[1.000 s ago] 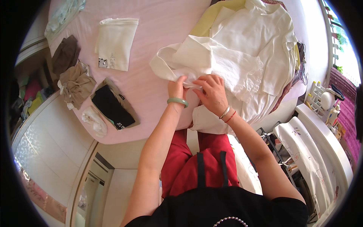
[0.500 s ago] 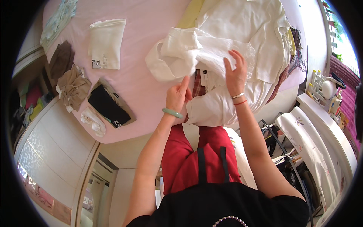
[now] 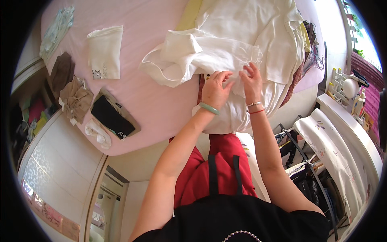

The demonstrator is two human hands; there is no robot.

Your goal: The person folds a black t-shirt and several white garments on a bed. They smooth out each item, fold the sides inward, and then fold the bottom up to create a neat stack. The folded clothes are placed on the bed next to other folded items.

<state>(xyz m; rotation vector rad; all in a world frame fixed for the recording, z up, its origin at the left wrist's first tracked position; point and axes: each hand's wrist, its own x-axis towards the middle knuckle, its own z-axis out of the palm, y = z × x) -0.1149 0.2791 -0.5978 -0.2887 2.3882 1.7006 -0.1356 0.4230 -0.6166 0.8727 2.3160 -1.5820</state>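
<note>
A white garment (image 3: 177, 56) with a loop-like opening at its left end lies rumpled over a pile of clothes on the bed. My left hand (image 3: 216, 89), wearing a green bangle, is over its lower edge, fingers curled with a gap to the thumb. Close on its right, my right hand (image 3: 252, 84) rests at the gathered end of the garment, fingers bent and apart. Beneath both hands is more white cloth (image 3: 225, 113), its front edge hanging over the bedside. A white long-sleeved shirt (image 3: 246, 20) is spread out beyond.
On the pink bed sheet (image 3: 141, 109) at left are a folded white garment (image 3: 105, 50), a folded black garment (image 3: 111, 117), crumpled brown clothes (image 3: 75, 99) and a small white piece (image 3: 98, 133). A rack with a white cloth cover (image 3: 322, 141) stands at right. Cables (image 3: 316, 58) lie by the bed's edge.
My left hand has moved right, toward my right hand, and its fingers have curled. The garment's left end is spread a little wider. My right hand's fingers have bent more.
</note>
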